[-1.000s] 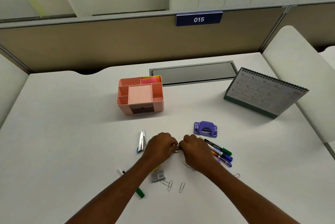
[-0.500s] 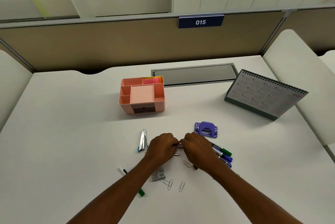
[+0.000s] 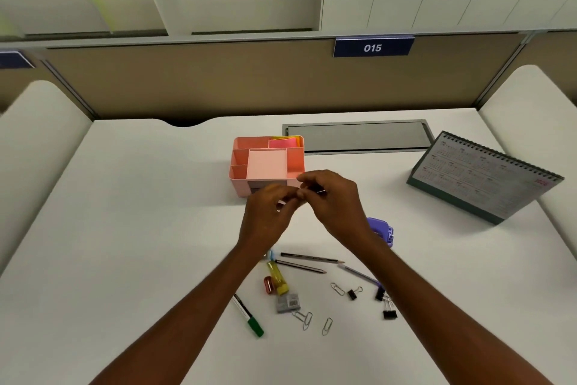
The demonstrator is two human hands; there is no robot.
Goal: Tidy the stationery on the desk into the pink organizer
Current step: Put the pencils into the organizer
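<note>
The pink organizer (image 3: pixel 240 172) stands mid-desk with sticky notes (image 3: pixel 282 143) in a back compartment. My left hand (image 3: pixel 270 213) and my right hand (image 3: pixel 335 202) are raised together just in front of it. Both pinch one thin pen-like item (image 3: pixel 321 191), blurred and mostly hidden by my fingers. Below my hands on the desk lie two pencils (image 3: pixel 309 258), a purple pen (image 3: pixel 359 274), a yellow highlighter (image 3: pixel 277 280), a red sharpener (image 3: pixel 268 285), a grey box (image 3: pixel 288 303), a green marker (image 3: pixel 249 317), paper clips (image 3: pixel 303 318) and binder clips (image 3: pixel 389 313).
A purple hole punch (image 3: pixel 383 230) sits right of my right wrist. A desk calendar (image 3: pixel 487 178) stands at the right. A grey cable lid (image 3: pixel 359 137) lies behind the organizer, and a partition wall runs along the back.
Both hands have lifted off the pile of stationery and moved up toward the organizer, carrying a thin item between them. The pencils and highlighter they covered are now in view.
</note>
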